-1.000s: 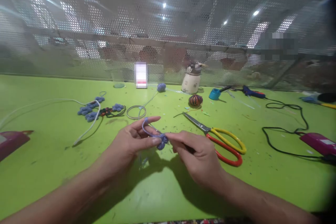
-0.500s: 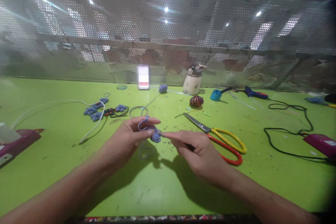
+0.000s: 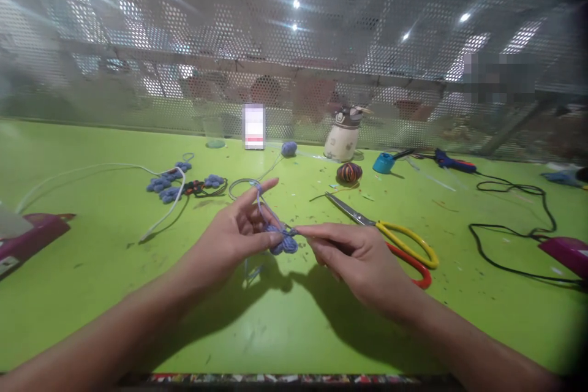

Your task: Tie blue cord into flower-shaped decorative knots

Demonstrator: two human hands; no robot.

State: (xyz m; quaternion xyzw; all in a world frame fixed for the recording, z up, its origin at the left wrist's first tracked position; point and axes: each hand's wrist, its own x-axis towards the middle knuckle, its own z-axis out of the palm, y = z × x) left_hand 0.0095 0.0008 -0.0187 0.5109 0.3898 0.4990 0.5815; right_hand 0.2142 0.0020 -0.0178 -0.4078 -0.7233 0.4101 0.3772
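A pair of scissors (image 3: pixel 366 218) is lying on the green table (image 3: pixel 220 343), its tips pointing away from the person and to the left. To the left of the scissors, in mid-air, the person is working on a small blue-violet crochet piece (image 3: pixel 287 246). The left hand (image 3: pixel 236 233) is pinching it between thumb and fingers, while the index finger is standing raised with a strand of yarn (image 3: pixel 259 188) looping round it. The right hand (image 3: pixel 353 251), just beside the scissors and partly hiding their red handle, is closing its fingers on a slim hook (image 3: pixel 293 232); its tip is meeting the edge of the crochet piece, and the rest is hiding inside the grip.

Beyond the scissors, a dark multicolour yarn ball (image 3: pixel 349 173) is resting near the blade tips, and a pale bottle (image 3: pixel 340 142) is standing farther back. Behind and to the left of the scissors, a blue-violet yarn ball (image 3: pixel 289 149) is sitting near an upright phone (image 3: pixel 254 127). Well to the left of the scissors, several crocheted flowers (image 3: pixel 162 185) are lying beside a white cable (image 3: pixel 177 199). Behind and to the right of the scissors, a blue container (image 3: pixel 383 163) is standing.
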